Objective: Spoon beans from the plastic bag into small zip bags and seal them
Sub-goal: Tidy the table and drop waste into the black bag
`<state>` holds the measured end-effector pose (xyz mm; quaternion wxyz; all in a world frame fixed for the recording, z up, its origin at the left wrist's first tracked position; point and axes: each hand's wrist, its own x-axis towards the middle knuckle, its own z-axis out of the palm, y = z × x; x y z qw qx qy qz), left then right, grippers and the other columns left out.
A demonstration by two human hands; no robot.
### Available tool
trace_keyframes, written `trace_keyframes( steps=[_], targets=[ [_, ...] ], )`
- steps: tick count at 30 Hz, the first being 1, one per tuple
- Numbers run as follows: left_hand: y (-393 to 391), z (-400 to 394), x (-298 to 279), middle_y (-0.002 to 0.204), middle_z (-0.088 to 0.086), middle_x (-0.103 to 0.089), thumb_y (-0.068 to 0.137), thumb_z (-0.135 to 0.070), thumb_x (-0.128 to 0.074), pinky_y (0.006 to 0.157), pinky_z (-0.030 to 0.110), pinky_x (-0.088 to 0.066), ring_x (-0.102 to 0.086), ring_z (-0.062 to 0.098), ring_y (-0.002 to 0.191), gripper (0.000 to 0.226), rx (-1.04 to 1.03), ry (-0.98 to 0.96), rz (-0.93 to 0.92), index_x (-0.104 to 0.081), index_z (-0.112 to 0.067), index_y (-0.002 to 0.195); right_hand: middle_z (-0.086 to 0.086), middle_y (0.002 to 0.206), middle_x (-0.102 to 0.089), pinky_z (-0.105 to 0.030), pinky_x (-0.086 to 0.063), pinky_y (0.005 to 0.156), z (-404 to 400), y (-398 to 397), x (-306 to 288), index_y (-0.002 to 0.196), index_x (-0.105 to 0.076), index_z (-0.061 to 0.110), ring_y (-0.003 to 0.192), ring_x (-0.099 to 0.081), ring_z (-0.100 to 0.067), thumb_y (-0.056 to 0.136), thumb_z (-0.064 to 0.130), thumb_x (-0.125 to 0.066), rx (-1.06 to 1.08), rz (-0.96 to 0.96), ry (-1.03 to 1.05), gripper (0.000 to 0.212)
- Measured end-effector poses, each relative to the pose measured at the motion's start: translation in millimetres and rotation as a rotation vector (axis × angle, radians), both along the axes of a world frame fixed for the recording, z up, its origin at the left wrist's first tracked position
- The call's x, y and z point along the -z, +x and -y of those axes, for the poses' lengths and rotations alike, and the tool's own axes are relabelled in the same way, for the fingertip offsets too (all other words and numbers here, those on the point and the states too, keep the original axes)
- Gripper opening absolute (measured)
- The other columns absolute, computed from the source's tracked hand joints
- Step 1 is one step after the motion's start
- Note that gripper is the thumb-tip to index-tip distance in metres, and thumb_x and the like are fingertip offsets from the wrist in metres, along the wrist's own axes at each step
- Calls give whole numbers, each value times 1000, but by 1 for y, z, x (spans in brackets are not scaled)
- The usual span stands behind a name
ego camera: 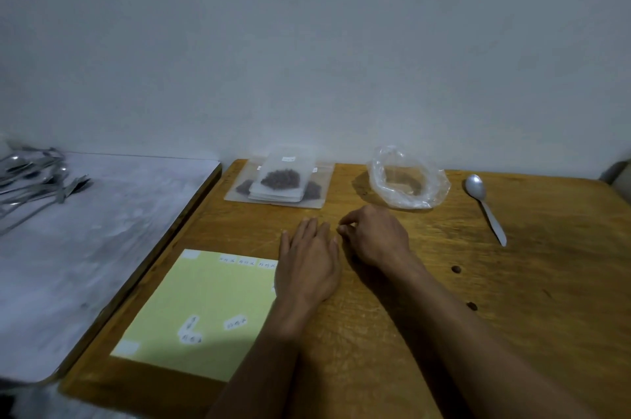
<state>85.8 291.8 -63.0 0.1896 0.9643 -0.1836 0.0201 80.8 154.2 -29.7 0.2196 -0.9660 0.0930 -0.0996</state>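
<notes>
- Two bare forearms reach in from the bottom edge of the frame onto the wooden desk point(426, 333), which fills the lower right and centre.
- One pale yellow sheet point(191, 309) lies at lower left of centre on the desk, carrying about six small white stickers point(235, 322) with handwriting too blurred to read; two blank white patches sit at its left corners.
- Two small dark beans point(456, 269) lie loose on the desk at right of centre, well apart from each other.
- The left hand point(309, 265) lies flat at the centre, palm down, fingers straight and released, its heel over the sheet's right edge.
- The right hand point(374, 235) rests just beside it, fingers curled with the tips drawn together; whether they pinch anything is too small to tell.
- One white spoon point(485, 206) lies at right, bowl toward the wall, untouched.
- One clear plastic bag point(408, 179), mouth rolled open, sits beyond the right hand with a few brown beans inside.
- A stack of small zip bags point(280, 184), frosted and holding dark beans, lies at upper centre near the wall; the count is unclear, and the white label on top is unreadable.
- At upper left, a heap of metal cutlery point(34, 176) rests on a grey surface point(102, 241) beside the desk.
</notes>
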Motion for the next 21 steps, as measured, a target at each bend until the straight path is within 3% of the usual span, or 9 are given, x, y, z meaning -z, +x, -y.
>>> trace_keyframes(
  steps=[3, 5, 7, 9, 10, 11, 15, 18, 21],
  targets=[
    [0, -1, 0, 167, 2, -25, 108, -41, -23, 127, 48, -8, -11, 16, 156, 53, 2, -2, -9, -33, -21, 156, -2, 99, -73, -43, -58, 75, 0, 1, 3, 99, -76, 20, 89, -67, -21, 94, 37, -64, 26, 13, -54, 22],
    [0, -1, 0, 167, 1, -25, 108, -41, -24, 127, 47, -6, -11, 16, 156, 53, 5, -6, -16, -34, -21, 156, -1, 91, -70, -41, -57, 74, 2, -5, 0, 94, -72, 17, 85, -65, -19, 96, 34, -62, 67, 36, 81, 19],
    [0, -2, 1, 167, 1, -26, 108, -42, -25, 127, 48, -6, -11, 16, 156, 53, 5, -13, -16, -34, -22, 156, 0, 86, -69, -32, -51, 67, 6, -15, -9, 93, -68, 14, 79, -62, -16, 98, 26, -57, 166, 77, 560, 17],
    [1, -1, 2, 167, 1, -26, 108, -42, -26, 127, 48, -7, -11, 16, 156, 53, 7, -21, -22, -35, -22, 155, -1, 80, -69, -28, -41, 61, 7, -30, -22, 94, -67, 12, 69, -55, -14, 97, 18, -50, 252, -6, 1079, 19],
    [1, -1, 2, 167, 1, -26, 108, -42, -26, 127, 48, -7, -12, 16, 156, 53, 9, -24, -25, -36, -22, 155, -2, 77, -68, -28, -40, 60, 8, -37, -25, 92, -69, 11, 67, -53, -14, 95, 16, -50, 260, -50, 1144, 20],
    [0, -1, 1, 167, 1, -26, 108, -42, -26, 127, 48, -7, -11, 16, 156, 53, 9, -26, -26, -36, -21, 155, -1, 77, -68, -28, -42, 61, 8, -41, -25, 89, -71, 12, 67, -55, -14, 95, 17, -52, 234, -79, 1069, 21],
    [-1, -2, 0, 167, 1, -26, 108, -41, -27, 127, 47, -6, -11, 16, 156, 52, 3, -17, -25, -36, -20, 155, 9, 81, -72, -19, -51, 64, 5, -55, -13, 91, -77, 19, 75, -64, -3, 94, 31, -66, -11, -83, 335, 15],
    [0, -2, 0, 167, 1, -27, 108, -41, -27, 127, 48, -6, -12, 15, 156, 52, 0, -23, -24, -36, -20, 155, 2, 92, -77, -36, -60, 78, 3, -55, -3, 101, -79, 21, 84, -69, -13, 92, 32, -69, -75, -81, 203, 17],
    [0, -2, 0, 166, 1, -28, 108, -41, -28, 127, 47, -7, -12, 16, 156, 52, -4, -30, -23, -37, -20, 155, 1, 91, -76, -41, -60, 78, 1, -53, -1, 99, -78, 22, 85, -68, -15, 93, 32, -69, -71, -94, 158, 15]
  ],
)
